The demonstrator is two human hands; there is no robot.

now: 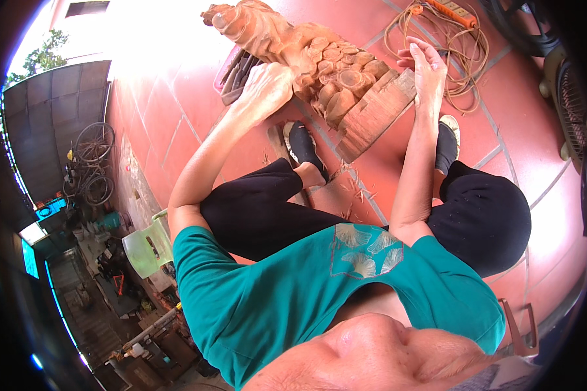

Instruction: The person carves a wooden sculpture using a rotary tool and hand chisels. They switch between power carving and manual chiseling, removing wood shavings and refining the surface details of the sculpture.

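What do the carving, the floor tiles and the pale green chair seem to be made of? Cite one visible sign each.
Carving: wood, apparently unvarnished; its squared end shows plain, rough brown timber.
Floor tiles: probably ceramic or terracotta, smooth and glossy; light glares off them between pale joints.
Pale green chair: likely moulded plastic; its smooth, evenly coloured back has a cut-out slot.

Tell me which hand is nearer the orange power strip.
Right: the right hand is just below the power strip in view; the left hand is farther, across the wood carving.
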